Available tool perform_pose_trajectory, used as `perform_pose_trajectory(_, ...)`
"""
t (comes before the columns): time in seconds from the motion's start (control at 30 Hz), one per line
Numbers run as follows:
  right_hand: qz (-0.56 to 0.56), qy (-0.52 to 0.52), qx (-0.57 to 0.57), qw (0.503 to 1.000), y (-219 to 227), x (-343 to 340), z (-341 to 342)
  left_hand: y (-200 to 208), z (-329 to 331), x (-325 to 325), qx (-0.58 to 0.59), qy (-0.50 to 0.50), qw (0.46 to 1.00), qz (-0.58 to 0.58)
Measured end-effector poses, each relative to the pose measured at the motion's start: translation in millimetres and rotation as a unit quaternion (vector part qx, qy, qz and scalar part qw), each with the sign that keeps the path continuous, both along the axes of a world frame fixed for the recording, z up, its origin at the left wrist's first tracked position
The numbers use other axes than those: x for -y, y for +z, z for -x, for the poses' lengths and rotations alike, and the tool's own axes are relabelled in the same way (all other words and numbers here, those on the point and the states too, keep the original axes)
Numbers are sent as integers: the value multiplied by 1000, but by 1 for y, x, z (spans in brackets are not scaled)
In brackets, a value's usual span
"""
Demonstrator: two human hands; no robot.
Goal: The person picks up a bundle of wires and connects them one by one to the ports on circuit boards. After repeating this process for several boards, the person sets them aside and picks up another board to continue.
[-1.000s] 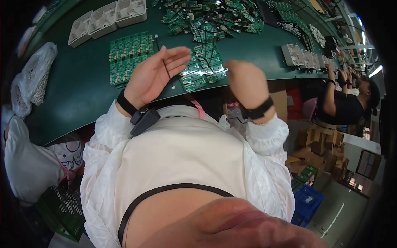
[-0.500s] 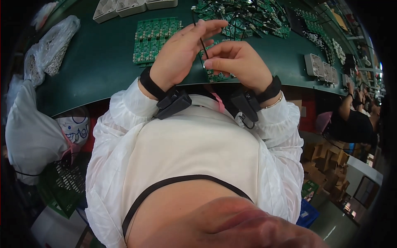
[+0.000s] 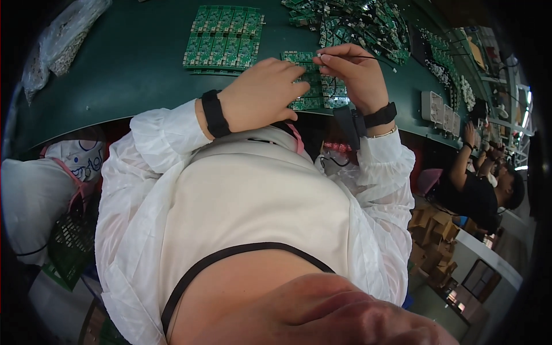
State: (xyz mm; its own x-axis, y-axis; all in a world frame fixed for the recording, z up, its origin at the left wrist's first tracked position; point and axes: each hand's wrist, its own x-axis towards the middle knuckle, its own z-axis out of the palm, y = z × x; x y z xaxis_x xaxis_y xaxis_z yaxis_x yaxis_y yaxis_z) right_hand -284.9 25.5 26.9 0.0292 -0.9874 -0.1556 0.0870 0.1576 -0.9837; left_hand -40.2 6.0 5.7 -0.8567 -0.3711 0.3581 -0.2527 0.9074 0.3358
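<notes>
My right hand [image 3: 363, 75] pinches a thin black cable [image 3: 374, 57] between thumb and fingers. A small white connector [image 3: 319, 55] sits at one end of it, beyond the fingertips, and the other end trails off to the right. Palm down, my left hand [image 3: 259, 95] has its fingers spread at the left side of a green circuit board panel [image 3: 307, 103] near the table's edge. Whether those fingers press on the panel is hard to tell. Beside it, under my right hand, lies another green panel [image 3: 335, 95], partly hidden.
A stack of green board panels [image 3: 221, 40] lies left of my hands. Farther back is a tangled heap of boards with black cables [image 3: 374, 29]. White trays [image 3: 440, 109] stand at the right, a clear plastic bag [image 3: 69, 34] at the far left. Another person [image 3: 471, 184] sits to the right.
My hands have moved apart; the left no longer touches the cable and has come down to the panel. The right now holds the cable near its connector. The view has shifted slightly.
</notes>
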Motion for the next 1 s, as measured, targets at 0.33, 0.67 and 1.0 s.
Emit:
perform_pose_trajectory(0.33, 62, 66, -207, 974, -6, 24, -8, -8, -1, -5, 87, 36, 992, 83)
perform_pose_trajectory(0.67, 2, 155, -223, 962, -9, 53, -7, -15, -16, -5, 56, 58, 994, 80)
perform_pose_trajectory(1.0, 120, 148, -414, 890, -23, 70, -19, -11, -14, 0, 64, 44, 995, 59)
